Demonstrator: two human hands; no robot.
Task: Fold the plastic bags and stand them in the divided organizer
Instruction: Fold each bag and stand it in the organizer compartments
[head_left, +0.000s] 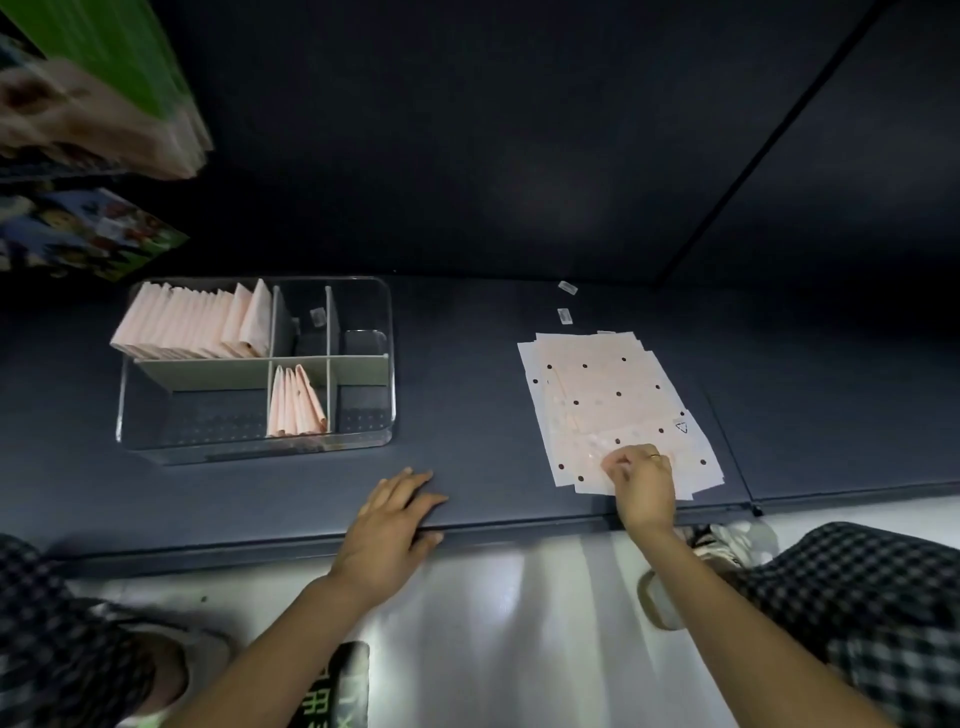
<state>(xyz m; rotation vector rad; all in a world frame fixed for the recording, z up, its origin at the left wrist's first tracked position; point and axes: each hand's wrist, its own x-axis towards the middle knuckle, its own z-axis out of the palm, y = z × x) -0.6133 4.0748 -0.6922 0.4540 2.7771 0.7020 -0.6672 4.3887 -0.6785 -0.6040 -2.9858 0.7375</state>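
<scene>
Pinching the top bag at the near edge of the flat stack (618, 410), the right hand (641, 480) grips while the left hand (392, 525) rests open on the counter's (467, 364) front edge, organizer (254, 364) far left.

Organizer (387, 415) left on shelf (467, 364); flat bags (597, 395) right; folded bags (192, 327) inside organizer.

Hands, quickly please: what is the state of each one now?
Left hand: open, flat on the shelf edge, holding nothing.
Right hand: fingers pinched on the top sheet of the flat plastic bags.
</scene>
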